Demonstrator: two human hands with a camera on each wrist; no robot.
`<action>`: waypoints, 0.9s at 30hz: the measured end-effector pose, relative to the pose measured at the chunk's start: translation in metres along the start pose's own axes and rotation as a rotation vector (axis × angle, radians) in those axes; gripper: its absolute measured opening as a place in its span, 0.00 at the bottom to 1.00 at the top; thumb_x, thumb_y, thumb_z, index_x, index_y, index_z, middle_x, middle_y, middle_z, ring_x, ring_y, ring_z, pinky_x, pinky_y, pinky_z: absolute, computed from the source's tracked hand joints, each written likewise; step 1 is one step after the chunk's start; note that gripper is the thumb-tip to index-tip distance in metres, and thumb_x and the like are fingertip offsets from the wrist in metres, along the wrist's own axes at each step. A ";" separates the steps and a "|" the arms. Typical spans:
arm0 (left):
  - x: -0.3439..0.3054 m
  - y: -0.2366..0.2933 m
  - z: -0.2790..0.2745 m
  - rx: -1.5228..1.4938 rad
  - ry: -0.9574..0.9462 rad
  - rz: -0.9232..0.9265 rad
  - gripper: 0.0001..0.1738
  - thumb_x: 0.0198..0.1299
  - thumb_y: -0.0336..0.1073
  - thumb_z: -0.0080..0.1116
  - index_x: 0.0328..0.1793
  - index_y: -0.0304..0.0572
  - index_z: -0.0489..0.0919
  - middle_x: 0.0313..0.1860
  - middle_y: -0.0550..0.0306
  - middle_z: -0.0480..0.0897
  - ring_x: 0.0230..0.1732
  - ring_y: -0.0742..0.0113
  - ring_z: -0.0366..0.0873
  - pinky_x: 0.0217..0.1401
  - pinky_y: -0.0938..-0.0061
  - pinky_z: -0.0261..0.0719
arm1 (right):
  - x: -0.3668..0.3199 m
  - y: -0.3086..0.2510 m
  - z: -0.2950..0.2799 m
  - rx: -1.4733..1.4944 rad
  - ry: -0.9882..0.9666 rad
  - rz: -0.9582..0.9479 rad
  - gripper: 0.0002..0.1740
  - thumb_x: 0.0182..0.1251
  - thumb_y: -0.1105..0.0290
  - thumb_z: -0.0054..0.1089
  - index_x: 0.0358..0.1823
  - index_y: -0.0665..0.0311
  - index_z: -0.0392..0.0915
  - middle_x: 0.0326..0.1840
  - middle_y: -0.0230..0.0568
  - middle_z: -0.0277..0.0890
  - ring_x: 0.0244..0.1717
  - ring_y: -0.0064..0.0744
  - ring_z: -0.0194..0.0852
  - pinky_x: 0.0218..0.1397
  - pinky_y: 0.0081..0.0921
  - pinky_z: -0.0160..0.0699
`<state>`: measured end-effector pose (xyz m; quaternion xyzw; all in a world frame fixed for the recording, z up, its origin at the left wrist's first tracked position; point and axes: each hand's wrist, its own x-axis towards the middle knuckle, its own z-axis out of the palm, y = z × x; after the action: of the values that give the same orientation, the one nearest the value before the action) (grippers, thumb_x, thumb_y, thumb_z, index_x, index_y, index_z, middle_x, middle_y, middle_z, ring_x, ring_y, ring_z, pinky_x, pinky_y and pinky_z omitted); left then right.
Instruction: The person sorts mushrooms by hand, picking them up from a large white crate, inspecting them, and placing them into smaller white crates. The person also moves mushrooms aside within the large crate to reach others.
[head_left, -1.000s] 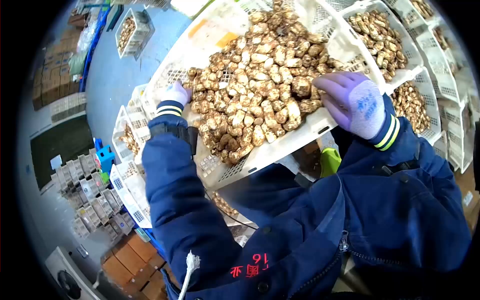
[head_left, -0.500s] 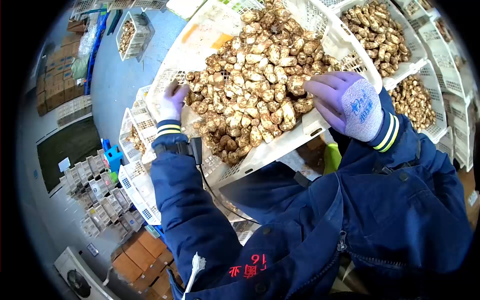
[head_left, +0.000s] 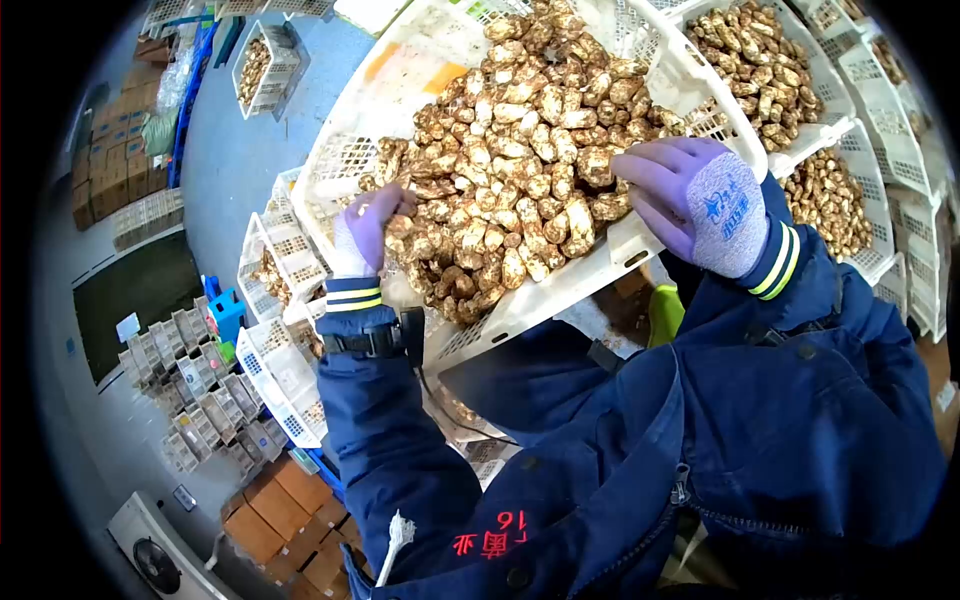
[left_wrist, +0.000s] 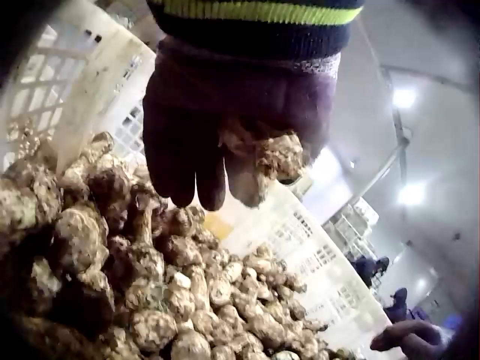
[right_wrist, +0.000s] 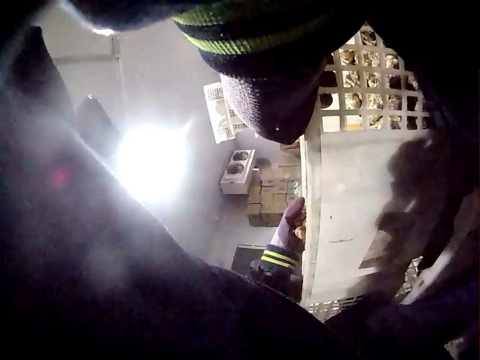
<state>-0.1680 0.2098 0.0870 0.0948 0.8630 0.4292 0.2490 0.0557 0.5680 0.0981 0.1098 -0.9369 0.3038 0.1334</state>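
Observation:
A heap of soil-flecked, brown-and-white mushrooms [head_left: 500, 170] fills much of a large white plastic crate [head_left: 390, 95] in front of me. My gloved left hand [head_left: 362, 232] is at the heap's left edge. In the left wrist view its curled fingers and thumb pinch a mushroom [left_wrist: 281, 156] above the others. The gloved right hand [head_left: 705, 205] lies over the crate's near right rim, its fingers fairly straight and their tips beside the heap. From the right wrist, this hand [right_wrist: 274, 105] shows only in part, by the crate's outer wall [right_wrist: 352, 217].
More crates of mushrooms [head_left: 755, 70] stand close on the right, with stacked white crates [head_left: 890, 130] beyond. A small crate [head_left: 268, 72] sits on the blue floor at far left. Lower crates [head_left: 280, 370] are below my left arm. Cardboard boxes [head_left: 270, 515] are piled further down.
My left hand has moved from the crate's left side toward me and slightly right, to the heap's edge, and its fingers have curled in round a mushroom. The right hand has barely moved.

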 end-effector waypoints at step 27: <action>-0.020 0.066 0.018 -0.138 0.112 -0.022 0.17 0.59 0.30 0.61 0.55 0.36 0.82 0.45 0.53 0.85 0.41 0.71 0.81 0.46 0.79 0.79 | 0.002 -0.005 -0.004 -0.042 -0.028 -0.012 0.18 0.63 0.67 0.60 0.54 0.62 0.78 0.47 0.46 0.80 0.48 0.47 0.79 0.52 0.39 0.77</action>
<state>-0.1447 0.2555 0.1365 0.0436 0.8451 0.4894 0.2109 0.0562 0.5664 0.1040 0.1169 -0.9441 0.2819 0.1243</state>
